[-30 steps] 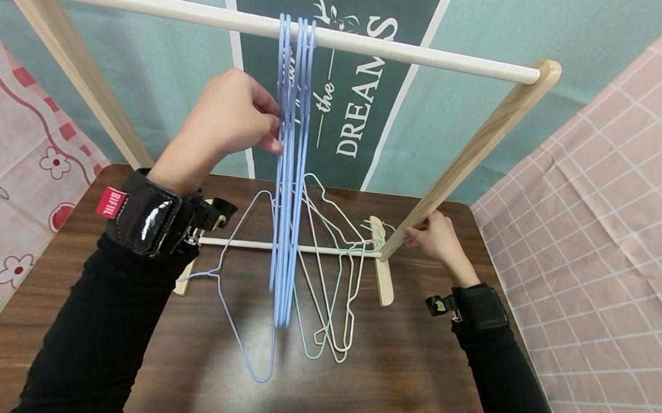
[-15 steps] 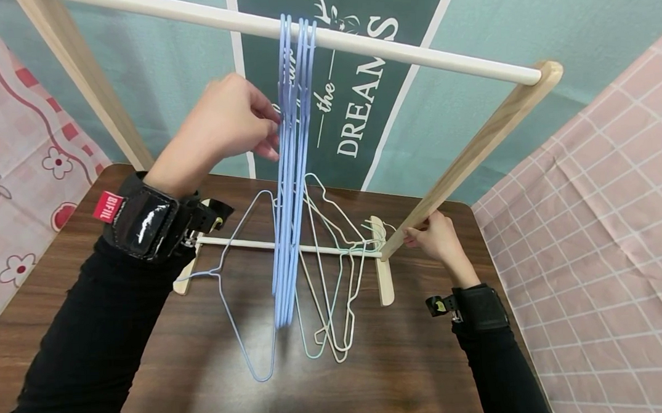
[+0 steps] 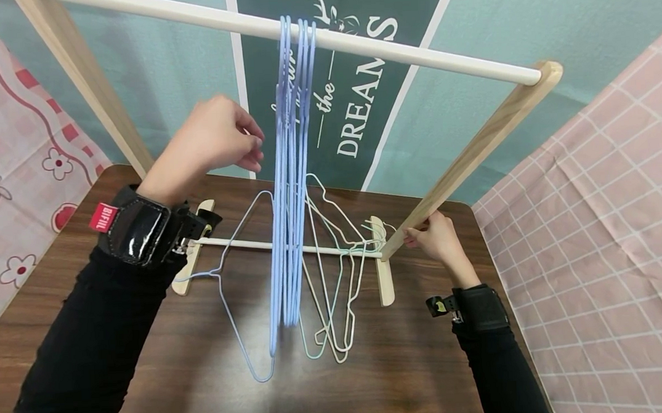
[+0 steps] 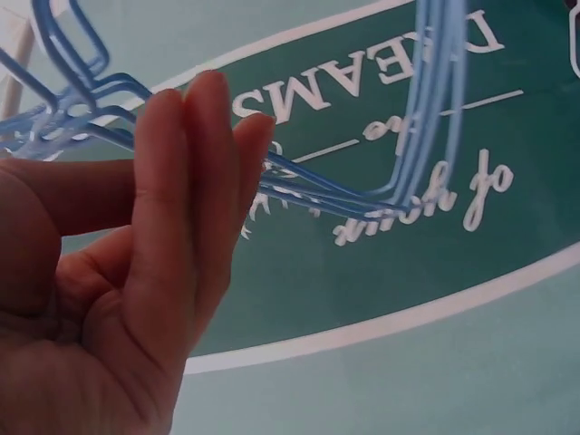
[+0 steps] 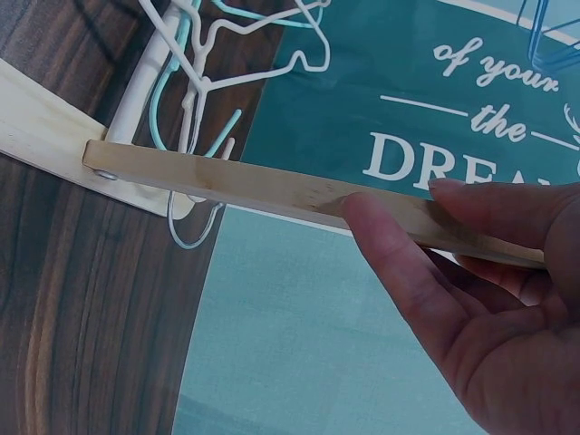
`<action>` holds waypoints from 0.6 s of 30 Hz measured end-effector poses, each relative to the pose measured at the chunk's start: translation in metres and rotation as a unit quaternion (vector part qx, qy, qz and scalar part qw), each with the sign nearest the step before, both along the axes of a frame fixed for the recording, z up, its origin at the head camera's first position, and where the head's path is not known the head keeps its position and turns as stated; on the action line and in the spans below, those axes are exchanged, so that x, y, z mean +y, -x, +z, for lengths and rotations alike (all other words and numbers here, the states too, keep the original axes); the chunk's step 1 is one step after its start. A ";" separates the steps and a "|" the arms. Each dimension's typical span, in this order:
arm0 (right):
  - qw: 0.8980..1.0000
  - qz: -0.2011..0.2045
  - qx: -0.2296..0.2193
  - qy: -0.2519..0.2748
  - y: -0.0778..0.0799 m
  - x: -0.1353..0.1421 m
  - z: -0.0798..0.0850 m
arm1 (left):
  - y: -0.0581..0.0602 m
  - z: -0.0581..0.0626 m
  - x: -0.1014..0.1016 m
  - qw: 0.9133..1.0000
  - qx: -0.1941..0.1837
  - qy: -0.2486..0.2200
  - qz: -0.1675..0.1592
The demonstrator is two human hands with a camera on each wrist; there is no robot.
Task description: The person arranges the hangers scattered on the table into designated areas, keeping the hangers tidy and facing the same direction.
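Several blue clothes hangers (image 3: 291,190) hang bunched from the white top rail (image 3: 212,19) of a wooden clothes rack. Just left of them is my left hand (image 3: 214,137), apart from the hangers, its fingers relaxed and holding nothing. In the left wrist view the fingers (image 4: 163,208) overlap the blue hangers (image 4: 344,195) behind them. My right hand (image 3: 434,236) pinches the lower part of the rack's right wooden post (image 3: 467,157). In the right wrist view thumb and fingers lie on both sides of that post (image 5: 272,190).
On the table (image 3: 367,390), white and mint hangers (image 3: 349,304) lean by the rack's lower rail (image 3: 244,243). One blue hanger (image 3: 233,315) lies left of them. Pink cloths flank both sides; a teal cloth with lettering (image 3: 360,119) hangs behind.
My left hand has let go of the blue hangers and moved left and slightly down. The bunch has swung, one hanger's lower end now hanging further down. My right hand stays still.
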State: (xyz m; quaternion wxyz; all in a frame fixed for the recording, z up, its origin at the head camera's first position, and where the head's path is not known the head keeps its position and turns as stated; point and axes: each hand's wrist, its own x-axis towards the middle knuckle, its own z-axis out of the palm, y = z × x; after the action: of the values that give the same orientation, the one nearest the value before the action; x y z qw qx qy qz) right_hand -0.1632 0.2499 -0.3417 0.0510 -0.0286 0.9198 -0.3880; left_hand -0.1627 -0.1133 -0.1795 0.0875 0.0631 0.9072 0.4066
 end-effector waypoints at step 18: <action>1.000 0.000 -0.003 0.010 -0.001 0.000 0.001 | 0.010 -0.056 -0.032 0.998 -0.066 0.003 0.006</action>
State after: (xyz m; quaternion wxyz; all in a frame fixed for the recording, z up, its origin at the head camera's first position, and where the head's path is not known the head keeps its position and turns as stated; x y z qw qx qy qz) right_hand -0.1625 0.2495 -0.3411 0.0532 -0.0280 0.9156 -0.3975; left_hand -0.1723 -0.1458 -0.2358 0.1449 0.0299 0.9012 0.4074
